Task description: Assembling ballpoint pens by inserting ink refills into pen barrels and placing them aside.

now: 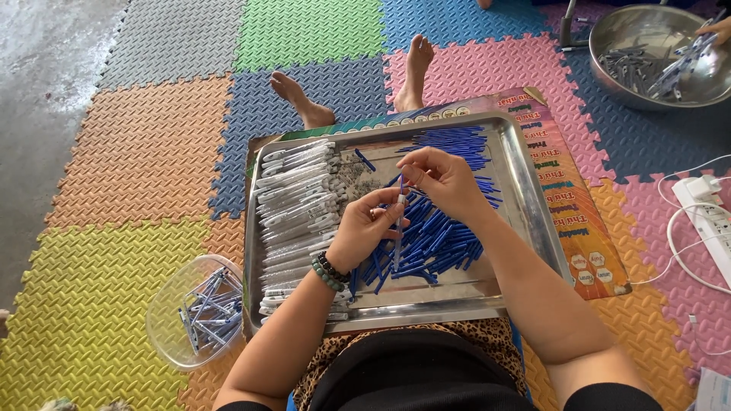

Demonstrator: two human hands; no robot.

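A home floor used as an informal piecework spot: bright interlocking foam mats [304, 30] cover bare concrete [46, 68]. A metal tray [525, 205] of pen parts rests on the seated person's lap, with a steel bowl [609, 38] far right and a power strip [712, 213] at the right.

A large printed poster [567, 190] is laid flat on the foam floor mat [145, 152] beneath the metal tray [525, 205]. Its rectangular sheet is seen jutting out on the tray's right side and along its far edge, coloured in orange, yellow, pink and green, with round emblems near the lower right corner. No screens are seen.
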